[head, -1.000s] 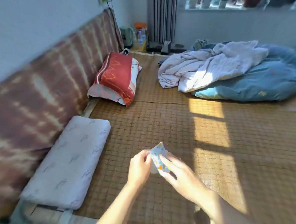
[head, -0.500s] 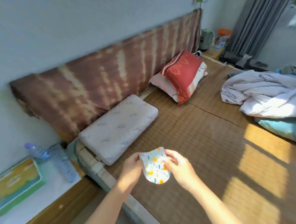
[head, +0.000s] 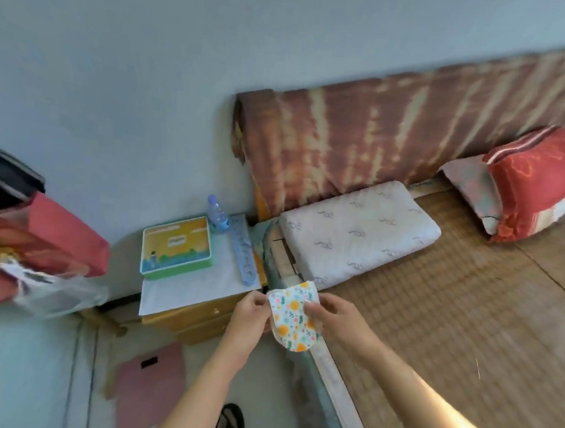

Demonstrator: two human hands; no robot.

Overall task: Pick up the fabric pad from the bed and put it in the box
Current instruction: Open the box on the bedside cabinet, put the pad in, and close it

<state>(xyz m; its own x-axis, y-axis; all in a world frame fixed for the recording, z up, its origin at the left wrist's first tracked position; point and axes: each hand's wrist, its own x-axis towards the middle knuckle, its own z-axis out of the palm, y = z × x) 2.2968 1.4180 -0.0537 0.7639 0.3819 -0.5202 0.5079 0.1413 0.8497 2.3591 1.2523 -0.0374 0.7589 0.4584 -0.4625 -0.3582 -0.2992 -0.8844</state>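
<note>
The fabric pad [head: 293, 315] is a small white piece with orange, pink and green flowers. Both hands hold it up over the bed's edge: my left hand [head: 248, 321] pinches its left side and my right hand [head: 336, 319] grips its right side. The box [head: 176, 247], a flat tin with a yellow and green picture lid, lies shut on the white-topped nightstand [head: 184, 290], up and to the left of the pad. The bed [head: 449, 323] with its woven mat fills the right side.
A water bottle [head: 217, 214] and a blue power strip [head: 244, 249] lie on the nightstand beside the box. A white pillow [head: 356, 231] and a red pillow [head: 534, 183] lie along the headboard. At the left stand red bags [head: 37, 251]; below are a pink scale [head: 149, 387] and a sandal [head: 230, 424].
The view has swung left from the bed to the nightstand and the box. Both hands kept hold of the pad, which now hangs unfolded and flat, nearer the box.
</note>
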